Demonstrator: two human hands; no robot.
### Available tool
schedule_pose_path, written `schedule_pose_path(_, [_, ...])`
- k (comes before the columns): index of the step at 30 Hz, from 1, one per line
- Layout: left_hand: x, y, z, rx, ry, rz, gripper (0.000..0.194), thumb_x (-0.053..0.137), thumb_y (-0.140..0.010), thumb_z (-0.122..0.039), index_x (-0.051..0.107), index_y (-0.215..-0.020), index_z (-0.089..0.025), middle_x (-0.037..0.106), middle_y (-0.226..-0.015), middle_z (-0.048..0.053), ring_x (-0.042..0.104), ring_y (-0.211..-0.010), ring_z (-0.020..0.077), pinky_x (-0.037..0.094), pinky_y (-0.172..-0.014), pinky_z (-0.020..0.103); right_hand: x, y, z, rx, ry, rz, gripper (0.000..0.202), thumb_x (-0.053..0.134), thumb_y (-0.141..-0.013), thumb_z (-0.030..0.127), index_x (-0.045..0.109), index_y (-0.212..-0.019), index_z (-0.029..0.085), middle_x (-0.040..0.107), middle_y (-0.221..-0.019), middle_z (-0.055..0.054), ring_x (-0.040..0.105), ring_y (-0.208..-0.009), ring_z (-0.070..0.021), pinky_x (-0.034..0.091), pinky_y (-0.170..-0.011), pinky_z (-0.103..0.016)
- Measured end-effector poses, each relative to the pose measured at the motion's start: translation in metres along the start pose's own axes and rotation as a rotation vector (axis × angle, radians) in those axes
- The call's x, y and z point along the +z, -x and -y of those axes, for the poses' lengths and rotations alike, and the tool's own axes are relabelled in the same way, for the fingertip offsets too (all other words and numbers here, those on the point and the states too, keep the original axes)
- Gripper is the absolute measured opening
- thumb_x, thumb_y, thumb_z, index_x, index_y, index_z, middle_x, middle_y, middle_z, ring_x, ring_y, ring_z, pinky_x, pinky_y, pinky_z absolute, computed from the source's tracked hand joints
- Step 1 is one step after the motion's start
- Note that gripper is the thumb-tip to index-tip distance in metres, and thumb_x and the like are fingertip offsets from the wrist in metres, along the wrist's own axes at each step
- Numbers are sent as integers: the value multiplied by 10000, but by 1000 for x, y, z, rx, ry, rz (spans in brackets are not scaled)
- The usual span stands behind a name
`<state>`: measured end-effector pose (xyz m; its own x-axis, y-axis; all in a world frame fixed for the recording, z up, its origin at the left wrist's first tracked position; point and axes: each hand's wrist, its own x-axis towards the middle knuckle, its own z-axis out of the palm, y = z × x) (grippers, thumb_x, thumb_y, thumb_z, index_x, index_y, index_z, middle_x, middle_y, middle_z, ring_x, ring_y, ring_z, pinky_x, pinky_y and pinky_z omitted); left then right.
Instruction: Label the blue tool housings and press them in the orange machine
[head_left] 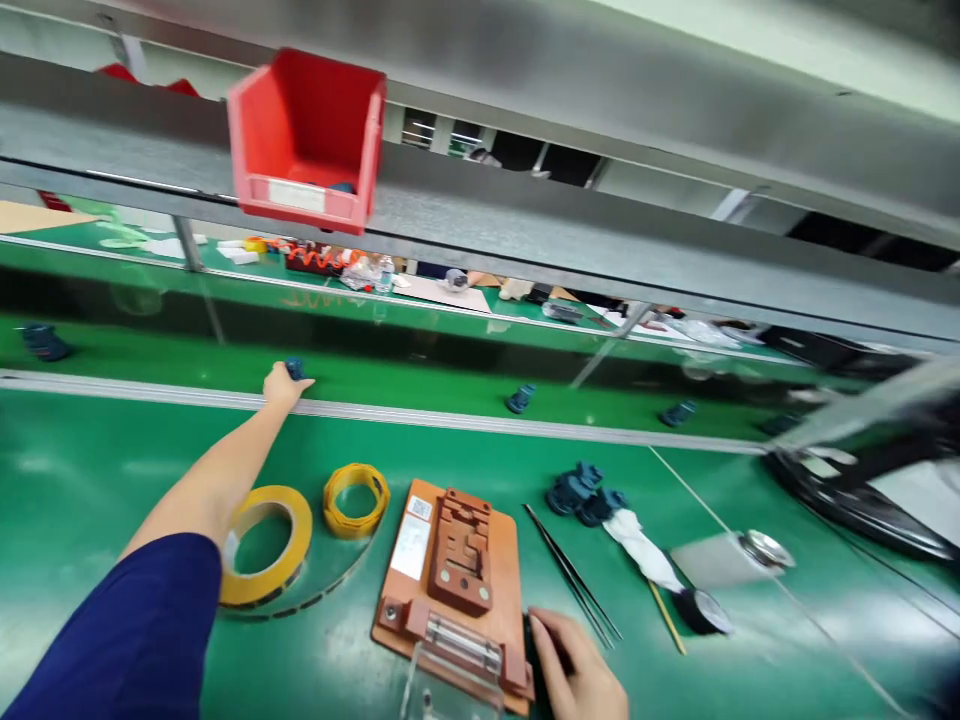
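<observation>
My left hand (280,386) stretches over the metal rail to the green strip behind it, fingers closed around a small dark blue plastic part (295,369). Low in the view, my right hand (576,668) has bent fingers against a narrow black object (534,655), mostly hidden, by the right edge of an orange fixture plate (506,560). A brown slotted block (463,550) is mounted on that plate, with a clear hinged cover (450,685) at its front. Black tweezers (574,575) lie to the right of the fixture.
Yellow tape rolls (300,545) lie left of the fixture. More dark blue parts (574,488) sit near a white cloth (641,547), a metal-topped bottle (720,558) and a yellow stick (667,618). Others (520,398) rest along the green strip. Overhead, a shelf carries a red bin (307,140).
</observation>
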<state>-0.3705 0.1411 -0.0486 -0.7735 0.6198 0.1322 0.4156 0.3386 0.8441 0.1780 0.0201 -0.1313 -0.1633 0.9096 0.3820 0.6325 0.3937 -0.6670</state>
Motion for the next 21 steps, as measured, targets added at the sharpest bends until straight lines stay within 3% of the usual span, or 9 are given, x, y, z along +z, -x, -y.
schedule_pose_path(2, [1,3,-9,62,35,-19,702,759,-788,-548,489,-1369,-262,528,-1458,122,410,-1415,419,341,-1116,669,2,4,3,-6,-15,-33,400,528,-949,568,750,-853,249,732,-858,-76,720,-794,-235,600,-704,-321])
schedule_pose_path(5, [10,8,-29,204,103,-37,857,687,-770,-678,318,-1463,-333,411,-1581,56,235,-1511,416,165,-1196,698,7,8,8,-23,-41,-56,314,506,-999,433,719,-889,231,705,-861,-70,696,-807,-211,569,-718,-295])
schedule_pose_path(7, [26,14,-50,296,127,-35,869,653,-809,-673,257,-1503,-330,330,-1632,43,181,-1529,400,106,-1234,650,9,9,10,-30,-56,-61,276,501,-1009,380,706,-905,227,691,-859,-64,685,-801,-200,554,-717,-279])
schedule_pose_path(9, [55,25,-77,374,117,4,807,672,-845,-597,315,-1501,-290,315,-1633,74,192,-1523,395,113,-1242,617,8,10,10,-38,-82,-76,259,498,-1013,348,697,-901,226,680,-847,-57,677,-786,-193,542,-704,-266])
schedule_pose_path(11, [98,41,-108,439,82,98,625,666,-902,-486,461,-1431,-223,412,-1559,123,334,-1459,373,233,-1204,615,8,12,9,-48,-122,-98,242,497,-1014,323,689,-904,225,673,-848,-55,673,-787,-191,536,-703,-261])
schedule_pose_path(14, [181,74,-154,496,30,299,390,630,-958,-376,595,-1288,-170,596,-1339,111,606,-1180,275,515,-995,512,10,15,5,-67,-189,-137,205,502,-1010,282,682,-931,226,665,-856,-53,666,-791,-186,530,-708,-256])
schedule_pose_path(18, [288,125,-207,514,34,463,336,620,-969,-352,612,-1255,-176,619,-1292,110,639,-1101,236,558,-934,455,22,20,-4,-85,-253,-226,194,489,-1002,239,670,-933,220,645,-827,-54,646,-751,-183,520,-688,-266])
schedule_pose_path(21, [341,154,-234,481,81,507,371,629,-963,-350,592,-1291,-180,595,-1334,113,623,-1143,254,547,-955,477,35,23,-11,-108,-237,-304,215,471,-987,207,647,-863,216,606,-747,-46,614,-670,-180,498,-619,-270])
